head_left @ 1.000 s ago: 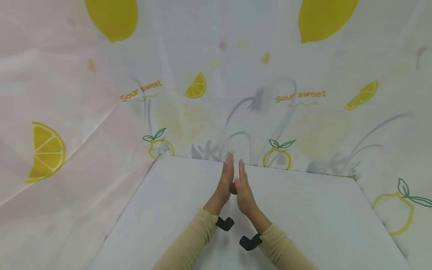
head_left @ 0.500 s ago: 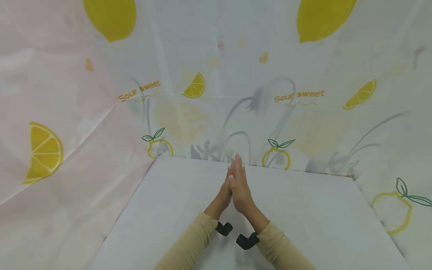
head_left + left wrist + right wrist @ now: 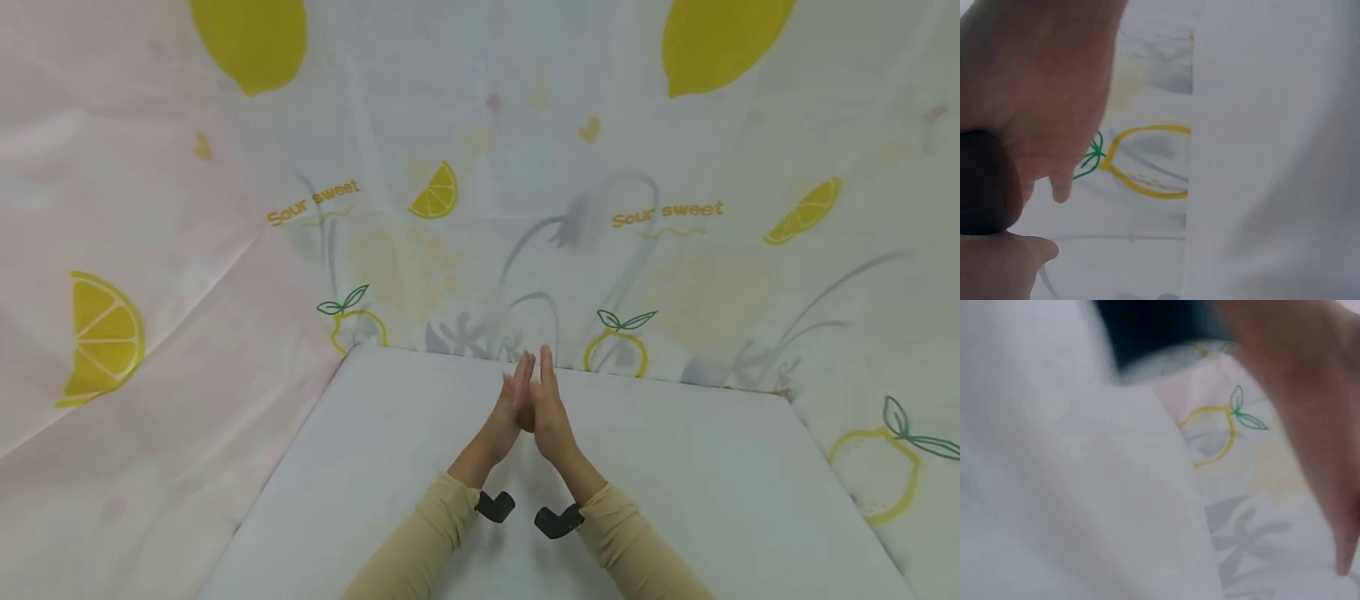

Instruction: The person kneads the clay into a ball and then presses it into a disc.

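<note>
So the fingers [image 3: 523, 375] on both hands were held out straight and pointed at the bench's far edge, with a small gap between the left set and the right set at the tips. Nothing was clenched: the left hand [image 3: 504, 421] and right hand [image 3: 553, 423] faced each other, palm to palm. Sandwiched between the palms was a brown lump [image 3: 527, 417], dark and rounded, and in the left wrist view it touched both hands. Couldn't tell what it was made of, tbh, and the right wrist view was pretty blurry.

Both hands were up above the white bench [image 3: 712, 483], and from the head view they looked a bit closer to its far left corner than its far right one. Beige sleeves [image 3: 408, 542] came in from the near edge, with a black bracket [image 3: 496, 507] at each wrist. Past the far edge hung a pale sheet [image 3: 487, 275] printed with lemons [image 3: 723, 42] and orange "Sour sweet" lettering [image 3: 667, 214].
</note>
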`<state>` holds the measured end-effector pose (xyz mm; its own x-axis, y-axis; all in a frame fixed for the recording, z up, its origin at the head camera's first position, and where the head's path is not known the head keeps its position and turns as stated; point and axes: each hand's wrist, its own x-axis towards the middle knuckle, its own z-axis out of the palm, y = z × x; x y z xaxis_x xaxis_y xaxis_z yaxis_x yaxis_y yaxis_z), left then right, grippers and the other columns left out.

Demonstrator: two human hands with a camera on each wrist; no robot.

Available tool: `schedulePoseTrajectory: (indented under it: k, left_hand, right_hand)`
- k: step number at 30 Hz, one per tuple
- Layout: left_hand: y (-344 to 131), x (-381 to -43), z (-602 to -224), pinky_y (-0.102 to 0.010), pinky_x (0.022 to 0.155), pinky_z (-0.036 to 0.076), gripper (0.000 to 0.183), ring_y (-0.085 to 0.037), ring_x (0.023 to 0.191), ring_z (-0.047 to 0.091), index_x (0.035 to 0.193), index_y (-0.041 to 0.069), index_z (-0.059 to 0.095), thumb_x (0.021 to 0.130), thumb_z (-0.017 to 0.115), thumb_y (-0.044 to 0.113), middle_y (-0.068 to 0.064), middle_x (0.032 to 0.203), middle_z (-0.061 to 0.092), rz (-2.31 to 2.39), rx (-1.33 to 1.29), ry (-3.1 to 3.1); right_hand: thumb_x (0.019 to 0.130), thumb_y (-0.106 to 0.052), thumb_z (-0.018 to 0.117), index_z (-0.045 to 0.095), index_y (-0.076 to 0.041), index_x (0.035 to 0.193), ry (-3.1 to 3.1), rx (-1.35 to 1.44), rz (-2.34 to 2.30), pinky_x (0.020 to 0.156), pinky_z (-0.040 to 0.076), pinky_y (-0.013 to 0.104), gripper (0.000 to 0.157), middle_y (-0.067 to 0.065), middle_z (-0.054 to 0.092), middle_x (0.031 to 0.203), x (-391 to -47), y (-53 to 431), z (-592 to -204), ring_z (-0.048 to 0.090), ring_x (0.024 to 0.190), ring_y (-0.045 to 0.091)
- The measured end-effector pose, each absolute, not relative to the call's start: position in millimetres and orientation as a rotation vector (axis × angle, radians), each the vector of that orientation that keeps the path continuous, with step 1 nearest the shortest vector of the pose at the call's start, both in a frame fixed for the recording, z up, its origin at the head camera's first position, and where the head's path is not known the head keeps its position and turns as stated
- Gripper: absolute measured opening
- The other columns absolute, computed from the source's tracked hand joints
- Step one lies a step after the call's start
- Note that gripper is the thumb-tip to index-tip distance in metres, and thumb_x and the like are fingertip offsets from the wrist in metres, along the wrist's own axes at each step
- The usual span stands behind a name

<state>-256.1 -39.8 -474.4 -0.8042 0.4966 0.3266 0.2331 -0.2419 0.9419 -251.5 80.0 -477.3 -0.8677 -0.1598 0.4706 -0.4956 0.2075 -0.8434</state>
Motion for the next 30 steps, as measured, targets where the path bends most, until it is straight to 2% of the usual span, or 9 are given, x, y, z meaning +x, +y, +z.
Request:
schedulePoseTrajectory:
  k: [4, 7, 10, 14, 19, 23, 25, 28, 30]
  left_hand:
    - [-41, -262, -465, -0.054, 0.122, -0.007, 0.093, -0.019, 0.155, -0.013, 0.163, 0.012, -0.011, 0.098, 0.005, 0.077, -0.002, 0.17, -0.013, 2.191, 0.847, 1.883]
    - [-41, -265, -465, -0.056, 0.122, -0.007, 0.088, -0.02, 0.155, -0.013, 0.163, 0.015, -0.01, 0.099, 0.004, 0.074, 0.0, 0.17, -0.014, 2.182, 0.742, 1.956]
    - [-39, -268, -469, -0.058, 0.121, -0.007, 0.088, -0.022, 0.155, -0.012, 0.164, 0.018, -0.009, 0.098, 0.004, 0.075, 0.0, 0.17, -0.013, 2.168, 0.616, 2.003]
    - [-36, -269, -479, -0.059, 0.12, -0.008, 0.089, -0.023, 0.155, -0.013, 0.164, 0.02, -0.009, 0.097, 0.004, 0.078, 0.0, 0.17, -0.012, 2.112, 0.538, 2.026]
    - [-35, -266, -490, -0.06, 0.121, -0.007, 0.086, -0.022, 0.155, -0.013, 0.164, 0.02, -0.007, 0.099, 0.005, 0.075, 0.001, 0.17, -0.012, 2.082, 0.582, 2.026]
    - [-34, -260, -493, -0.057, 0.122, -0.004, 0.089, -0.022, 0.155, -0.014, 0.163, 0.016, -0.009, 0.099, 0.005, 0.075, -0.002, 0.17, -0.014, 2.056, 0.661, 1.967]
    - [-34, -257, -493, -0.057, 0.122, -0.003, 0.091, -0.023, 0.155, -0.014, 0.163, 0.014, -0.012, 0.098, 0.005, 0.076, -0.004, 0.17, -0.015, 2.051, 0.695, 1.927]
    - [-33, -253, -493, -0.061, 0.121, -0.005, 0.088, -0.024, 0.154, -0.016, 0.162, 0.015, -0.014, 0.099, 0.003, 0.074, -0.006, 0.17, -0.016, 2.059, 0.738, 1.881]
    - [-32, -252, -492, -0.062, 0.12, -0.006, 0.089, -0.023, 0.154, -0.016, 0.163, 0.017, -0.014, 0.098, 0.003, 0.075, -0.005, 0.17, -0.016, 2.081, 0.754, 1.857]
  right_hand:
    - [0.112, -0.018, 0.024, -0.01, -0.011, 0.163, -2.2, 0.636, 1.733, 0.123, 0.004, 0.056, 0.061, 0.007, -0.001, 0.171, -246, 75, -486, -0.001, 0.156, 0.026]
    - [0.112, -0.019, 0.025, -0.012, -0.015, 0.163, -2.205, 0.661, 1.74, 0.122, 0.005, 0.057, 0.063, 0.003, -0.002, 0.171, -239, 70, -487, -0.002, 0.156, 0.023]
    - [0.112, -0.023, 0.028, -0.013, -0.017, 0.163, -2.219, 0.688, 1.739, 0.122, 0.011, 0.058, 0.065, 0.0, -0.003, 0.171, -231, 65, -486, -0.002, 0.156, 0.021]
    - [0.111, -0.022, 0.03, -0.01, -0.012, 0.163, -2.214, 0.687, 1.654, 0.121, 0.014, 0.058, 0.066, 0.003, 0.0, 0.171, -225, 63, -484, 0.0, 0.156, 0.023]
    - [0.111, -0.025, 0.028, -0.005, -0.003, 0.162, -2.184, 0.67, 1.548, 0.121, 0.006, 0.061, 0.065, 0.007, 0.004, 0.171, -229, 64, -476, 0.0, 0.156, 0.027]
    - [0.109, -0.028, 0.029, -0.002, -0.004, 0.163, -2.177, 0.623, 1.564, 0.122, 0.005, 0.059, 0.066, 0.005, 0.003, 0.171, -239, 68, -469, 0.0, 0.156, 0.026]
    - [0.109, -0.025, 0.03, -0.001, -0.004, 0.163, -2.174, 0.6, 1.578, 0.123, 0.005, 0.056, 0.066, 0.005, 0.003, 0.171, -245, 71, -468, 0.0, 0.156, 0.025]
    - [0.108, -0.016, 0.029, -0.001, 0.001, 0.162, -2.166, 0.607, 1.633, 0.123, 0.005, 0.054, 0.064, 0.014, 0.002, 0.17, -249, 77, -460, 0.0, 0.156, 0.029]
    - [0.109, -0.015, 0.026, -0.003, 0.001, 0.161, -2.166, 0.618, 1.675, 0.124, 0.005, 0.053, 0.062, 0.016, 0.001, 0.17, -253, 82, -463, 0.0, 0.156, 0.029]
